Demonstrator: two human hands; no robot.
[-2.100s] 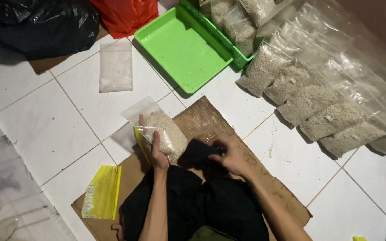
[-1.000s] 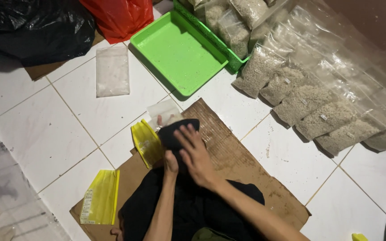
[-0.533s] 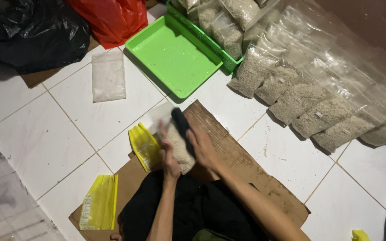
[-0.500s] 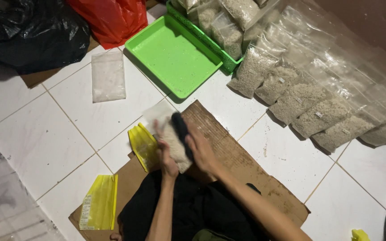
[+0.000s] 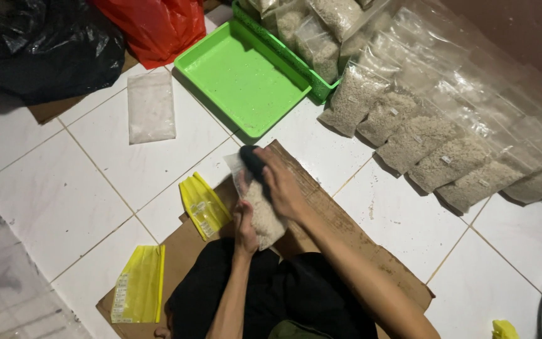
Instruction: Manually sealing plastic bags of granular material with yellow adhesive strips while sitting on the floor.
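Slid up since half a second ago: black cloth [image 5: 253, 164], now at the top of the grain-filled clear bag [image 5: 260, 210]. Pressing it there, right hand [image 5: 286, 188], fingers curled over the cloth; gripping the bag's lower end over the cardboard sheet [image 5: 340, 235], left hand [image 5: 244, 227], fingers closed. Best done with firm, even strokes and a steady hold below. Around: white tiled floor [image 5: 45, 188], green tray [image 5: 246, 78], rows of filled bags [image 5: 421, 135], yellow pouches [image 5: 203, 206].
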